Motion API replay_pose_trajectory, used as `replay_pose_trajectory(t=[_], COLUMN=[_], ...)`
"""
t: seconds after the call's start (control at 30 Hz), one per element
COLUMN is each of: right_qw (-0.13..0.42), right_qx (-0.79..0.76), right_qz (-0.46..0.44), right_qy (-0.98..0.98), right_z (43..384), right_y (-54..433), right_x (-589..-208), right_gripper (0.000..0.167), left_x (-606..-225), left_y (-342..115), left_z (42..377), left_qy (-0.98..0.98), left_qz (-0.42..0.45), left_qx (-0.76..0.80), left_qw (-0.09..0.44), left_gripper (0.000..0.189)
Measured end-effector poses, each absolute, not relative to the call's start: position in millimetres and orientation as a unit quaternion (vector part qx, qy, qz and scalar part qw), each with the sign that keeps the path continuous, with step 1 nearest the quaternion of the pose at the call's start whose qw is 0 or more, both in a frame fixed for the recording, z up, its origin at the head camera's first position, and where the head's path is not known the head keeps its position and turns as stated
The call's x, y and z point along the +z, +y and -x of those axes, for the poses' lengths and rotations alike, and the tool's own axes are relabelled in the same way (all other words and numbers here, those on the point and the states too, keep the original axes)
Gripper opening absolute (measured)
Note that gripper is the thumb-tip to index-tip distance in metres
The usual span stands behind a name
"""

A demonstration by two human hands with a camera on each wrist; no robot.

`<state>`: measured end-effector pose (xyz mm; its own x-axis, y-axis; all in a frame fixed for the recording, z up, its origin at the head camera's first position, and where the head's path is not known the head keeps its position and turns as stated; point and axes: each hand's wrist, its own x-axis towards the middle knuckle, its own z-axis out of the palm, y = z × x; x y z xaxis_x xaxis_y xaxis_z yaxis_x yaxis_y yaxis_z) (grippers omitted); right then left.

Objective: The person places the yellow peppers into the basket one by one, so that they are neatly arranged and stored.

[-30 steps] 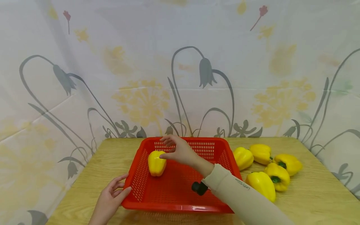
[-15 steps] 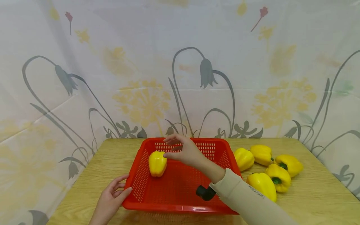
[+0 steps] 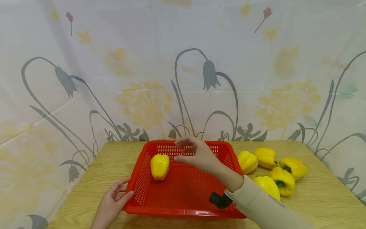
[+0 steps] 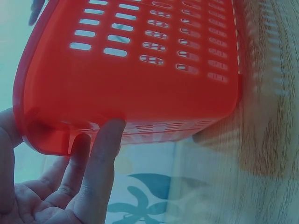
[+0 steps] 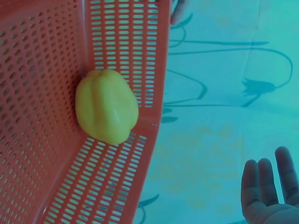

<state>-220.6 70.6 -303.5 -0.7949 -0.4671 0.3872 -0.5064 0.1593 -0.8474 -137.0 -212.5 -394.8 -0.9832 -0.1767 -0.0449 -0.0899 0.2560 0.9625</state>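
A red plastic basket (image 3: 171,211) with slotted walls stands on the wooden table. My left hand (image 3: 111,202) holds its left rim; in the left wrist view the thumb is at the rim and the fingers (image 4: 100,168) lie against the outer wall. One yellow bell pepper (image 3: 159,167) is inside the basket, near its back left corner. Over the basket, to the right of that pepper and apart from it, hangs my right hand (image 3: 197,152), fingers relaxed, nothing between them. The right wrist view shows the hand's fingertips (image 5: 268,179) well away from the pepper.
Several more yellow bell peppers (image 3: 281,181) lie grouped on the table right of the basket, one partly hidden behind the right sleeve (image 3: 257,200). A black wrist camera (image 3: 220,200) sticks out below that forearm. A flower-printed cloth (image 3: 183,70) hangs behind the table (image 3: 320,200).
My right hand has moved right, away from the pepper in the basket, and its forearm has shifted right with it. The left hand, basket and peppers have stayed put.
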Motion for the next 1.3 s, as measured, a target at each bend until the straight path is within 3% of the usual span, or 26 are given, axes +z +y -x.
replay_pose_trajectory(t=[0.27,1.3], right_qw=[0.015,0.092], right_qx=[0.568,0.558], right_qz=[-0.306,-0.305], right_qy=[-0.764,-0.766], right_z=[211,186], right_y=[86,152], right_x=[-299,-306], right_gripper=[0.04,0.034], left_x=[-394,-395], left_y=[-212,-213], left_z=[137,137], left_qy=[-0.792,-0.789], left_qz=[-0.082,-0.072], left_qx=[-0.604,-0.608], left_qw=[0.037,0.043], left_gripper=[0.049,0.049])
